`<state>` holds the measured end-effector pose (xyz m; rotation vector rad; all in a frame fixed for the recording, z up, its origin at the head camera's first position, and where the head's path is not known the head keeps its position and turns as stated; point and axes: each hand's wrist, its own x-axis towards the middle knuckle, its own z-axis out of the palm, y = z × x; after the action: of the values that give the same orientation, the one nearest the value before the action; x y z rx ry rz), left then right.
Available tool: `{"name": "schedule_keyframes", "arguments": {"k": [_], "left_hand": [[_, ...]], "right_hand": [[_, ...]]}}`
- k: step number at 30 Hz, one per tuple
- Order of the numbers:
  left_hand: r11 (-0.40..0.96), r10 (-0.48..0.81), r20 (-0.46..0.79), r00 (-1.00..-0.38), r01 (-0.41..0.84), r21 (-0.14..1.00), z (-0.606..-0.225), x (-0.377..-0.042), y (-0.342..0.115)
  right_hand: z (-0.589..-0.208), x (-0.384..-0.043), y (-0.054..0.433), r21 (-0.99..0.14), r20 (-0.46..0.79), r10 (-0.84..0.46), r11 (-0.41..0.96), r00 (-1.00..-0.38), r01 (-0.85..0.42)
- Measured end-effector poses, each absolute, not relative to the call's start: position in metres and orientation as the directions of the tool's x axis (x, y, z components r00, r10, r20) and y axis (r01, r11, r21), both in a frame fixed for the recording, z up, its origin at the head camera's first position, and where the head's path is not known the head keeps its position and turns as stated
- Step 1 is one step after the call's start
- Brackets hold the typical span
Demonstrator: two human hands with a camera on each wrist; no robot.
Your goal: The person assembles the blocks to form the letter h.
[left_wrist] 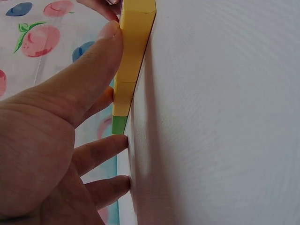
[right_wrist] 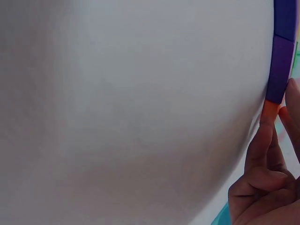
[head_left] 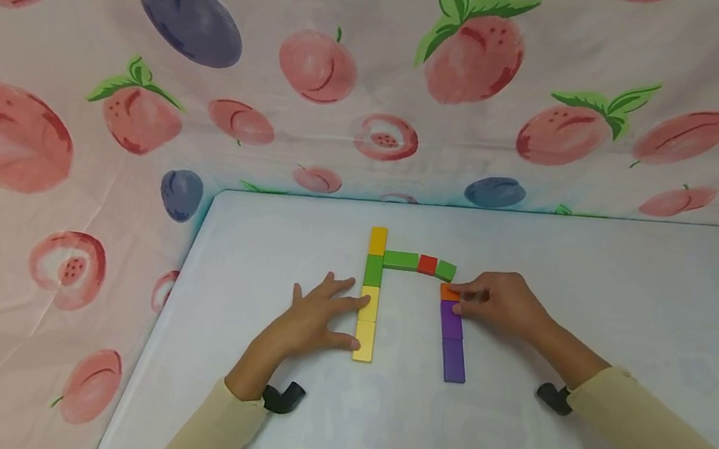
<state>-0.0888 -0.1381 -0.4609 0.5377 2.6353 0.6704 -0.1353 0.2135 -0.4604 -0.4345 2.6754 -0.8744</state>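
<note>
Flat coloured blocks lie on the white table in a shape like a lowercase h. Its left column has a short yellow block [head_left: 378,241] at the top, a green block [head_left: 373,271], then two yellow blocks [head_left: 364,342]. From the green one, a row of a long green block [head_left: 401,261], a red block [head_left: 427,265] and a small green block [head_left: 446,270] runs right. My left hand [head_left: 312,317] is spread, thumb and index fingertip touching the yellow blocks' left side. My right hand [head_left: 500,303] pinches an orange block [right_wrist: 269,110] above two purple blocks [head_left: 454,360], which slant slightly.
A fruit-printed cloth [head_left: 362,10] rises behind the table [head_left: 602,266] and hangs along its left side. Black wrist straps or mounts [head_left: 284,397] show at both sleeve cuffs.
</note>
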Motion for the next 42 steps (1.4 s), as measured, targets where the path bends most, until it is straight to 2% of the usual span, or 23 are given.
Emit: {"name": "schedule_keyframes", "arguments": {"k": [42], "left_hand": [[0.818,0.441,-0.255,-0.861,0.268,0.51,-0.4613,-0.0885,-0.1377]], "right_hand": [[-0.4635,-0.1343,0.2143,-0.589,-0.131,-0.353,0.779,-0.926,-0.214]]}}
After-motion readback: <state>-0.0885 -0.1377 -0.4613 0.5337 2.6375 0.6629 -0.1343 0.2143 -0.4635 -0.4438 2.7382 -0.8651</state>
